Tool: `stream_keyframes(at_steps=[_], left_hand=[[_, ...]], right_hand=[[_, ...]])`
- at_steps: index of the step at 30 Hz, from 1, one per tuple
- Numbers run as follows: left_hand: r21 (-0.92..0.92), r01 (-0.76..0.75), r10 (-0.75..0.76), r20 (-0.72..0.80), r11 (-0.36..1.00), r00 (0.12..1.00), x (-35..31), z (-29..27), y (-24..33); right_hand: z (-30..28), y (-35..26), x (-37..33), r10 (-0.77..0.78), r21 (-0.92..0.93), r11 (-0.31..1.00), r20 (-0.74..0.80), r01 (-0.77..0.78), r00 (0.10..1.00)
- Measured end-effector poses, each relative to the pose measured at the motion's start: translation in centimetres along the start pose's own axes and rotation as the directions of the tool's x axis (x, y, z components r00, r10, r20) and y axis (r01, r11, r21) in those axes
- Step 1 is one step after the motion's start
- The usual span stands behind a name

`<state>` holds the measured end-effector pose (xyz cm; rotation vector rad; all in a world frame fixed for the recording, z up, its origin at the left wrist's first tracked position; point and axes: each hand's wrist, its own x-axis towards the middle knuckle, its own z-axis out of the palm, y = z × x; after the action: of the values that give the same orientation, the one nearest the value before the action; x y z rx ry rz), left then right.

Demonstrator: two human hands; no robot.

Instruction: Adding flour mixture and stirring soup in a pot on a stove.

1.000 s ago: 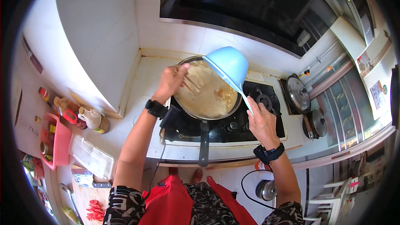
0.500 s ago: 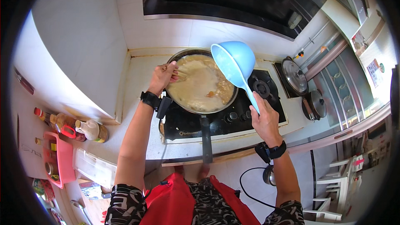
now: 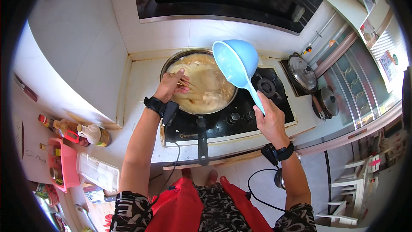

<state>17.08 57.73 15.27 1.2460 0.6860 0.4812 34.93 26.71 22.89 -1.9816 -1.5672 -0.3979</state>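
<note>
A deep frying pan (image 3: 164,65) full of pale, cloudy liquid with lumps stands on the left burner, its black handle (image 3: 202,141) pointing toward me. Over the pan's left side, my left hand (image 3: 172,87) is closed on a pair of wooden chopsticks (image 3: 191,86), whose tips dip into the liquid. My right hand (image 3: 271,118) grips the handle of a light blue plastic water ladle (image 3: 247,58). The ladle is held tilted above the pan's right edge, its bowl opening facing the pan. A few drops or bits cling inside it.
A bare burner (image 3: 267,87) is at the right of the black hob (image 3: 240,126). Lidded pots (image 3: 302,73) stand farther right. To the left are sauce bottles (image 3: 95,135), a pink basket (image 3: 68,167) and a clear plastic box (image 3: 98,172). A dark range hood (image 3: 223,0) hangs behind.
My left hand has moved the chopsticks a little inward and nearer through the liquid, and its surface pattern has shifted. The ladle stays raised over the pan's right side.
</note>
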Motion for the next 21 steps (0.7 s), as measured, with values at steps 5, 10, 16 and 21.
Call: stream_keyframes(at_steps=[5,10,16,21], left_hand=[[-0.053,0.007,-0.008,-0.024,0.999,1.000,-0.5,0.6,0.0],[-0.132,-0.054,0.034,-0.147,0.990,0.989,-0.7,0.9,0.2],[0.028,-0.248,0.243,-0.327,0.968,0.913,-0.4,0.1,2.5],[0.250,-0.319,0.404,-0.486,0.914,0.775,2.5,-1.5,2.8]], right_hand=[[-0.2,1.0,0.2,-0.028,0.038,0.999,-0.024,0.029,0.999],[-0.3,1.4,0.8,-0.020,0.051,0.998,0.003,0.019,1.000],[-0.1,2.3,1.1,-0.045,0.086,0.995,-0.020,0.046,0.999],[0.1,3.0,1.3,-0.051,0.077,0.996,-0.045,0.054,0.998]])
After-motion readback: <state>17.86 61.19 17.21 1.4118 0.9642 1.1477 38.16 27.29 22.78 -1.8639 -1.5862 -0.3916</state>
